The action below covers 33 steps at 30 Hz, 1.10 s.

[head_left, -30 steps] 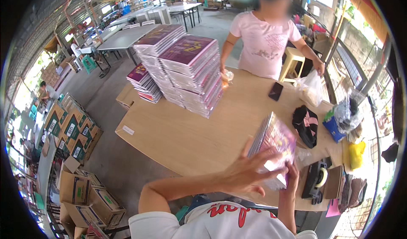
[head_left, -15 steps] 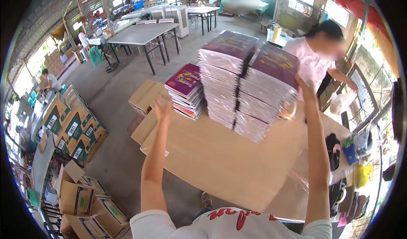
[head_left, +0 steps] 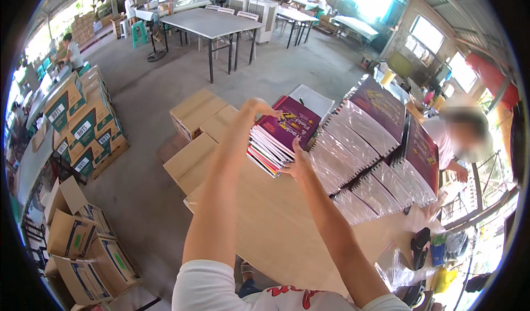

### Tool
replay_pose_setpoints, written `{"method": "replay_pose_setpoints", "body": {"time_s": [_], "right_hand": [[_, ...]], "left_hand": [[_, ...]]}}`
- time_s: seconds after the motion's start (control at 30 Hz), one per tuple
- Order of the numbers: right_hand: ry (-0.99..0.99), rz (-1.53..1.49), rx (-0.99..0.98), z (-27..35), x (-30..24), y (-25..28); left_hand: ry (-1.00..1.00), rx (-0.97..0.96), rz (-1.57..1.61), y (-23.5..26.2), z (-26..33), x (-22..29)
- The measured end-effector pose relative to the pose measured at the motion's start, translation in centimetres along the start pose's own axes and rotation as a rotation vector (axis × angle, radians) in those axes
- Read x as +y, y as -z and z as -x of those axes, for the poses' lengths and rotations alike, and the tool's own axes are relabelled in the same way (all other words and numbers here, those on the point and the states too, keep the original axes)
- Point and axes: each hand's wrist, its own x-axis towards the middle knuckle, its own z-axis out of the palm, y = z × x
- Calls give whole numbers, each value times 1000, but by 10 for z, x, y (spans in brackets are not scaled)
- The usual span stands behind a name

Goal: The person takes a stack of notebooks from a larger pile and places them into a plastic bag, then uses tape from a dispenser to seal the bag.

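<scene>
The short stack of books (head_left: 290, 124) with a purple cover on top lies on the desk (head_left: 265, 211), near its far edge, and I take this stack as the centre of the clock. The left hand (head_left: 258, 108) touches it at 10 o'clock, with fingers bent over the edge of the cover; how firmly these fingers close, I cannot tell. The right hand (head_left: 299, 165) is at 5 o'clock, its thumb and other fingers apart, laid against the near corner. White and coloured page edges show in the side of the stack, somewhat uneven. At 3 o'clock, just beside it, stand the tall stacks of books (head_left: 353, 145), wrapped in clear plastic. Behind them, also at 3 o'clock, a co-worker in a pink shirt (head_left: 443, 141) leans forward. At 9 o'clock are closed cardboard boxes (head_left: 201, 109), and farther in that direction a pile of brown and green boxes (head_left: 83, 124). Opened cartons (head_left: 83, 245) sit at 8 o'clock. At 4 o'clock there are a black shoe (head_left: 419, 247) and a yellow bag (head_left: 446, 280). A grey table (head_left: 212, 24) stands well apart, at 11 o'clock.
</scene>
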Motion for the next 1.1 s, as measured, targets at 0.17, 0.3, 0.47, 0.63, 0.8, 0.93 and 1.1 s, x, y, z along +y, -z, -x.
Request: {"method": "replay_pose_setpoints", "body": {"time_s": [0.17,0.3,0.47,0.63,0.8,0.93,1.1], "right_hand": [[-131,-95,-35,-25,5,-24],[-153,-75,-137,-15,11,-75],[-81,-60,26,-23,17,-26],[871,396,-287,5,81,89],[1691,1184,-24,162,78,117],[1798,1257,-154,232,69,169],[1298,758,-340,360,87,298]], "left_hand": [[32,27,59,5,-10,-41],[127,129,46,40,-4,-83],[-129,-25,526,-4,29,-21],[-221,-137,962,-57,120,-20],[-36,-77,1407,-127,255,-98],[193,-322,1474,-204,340,-41],[170,-1063,1342,-311,359,21]]}}
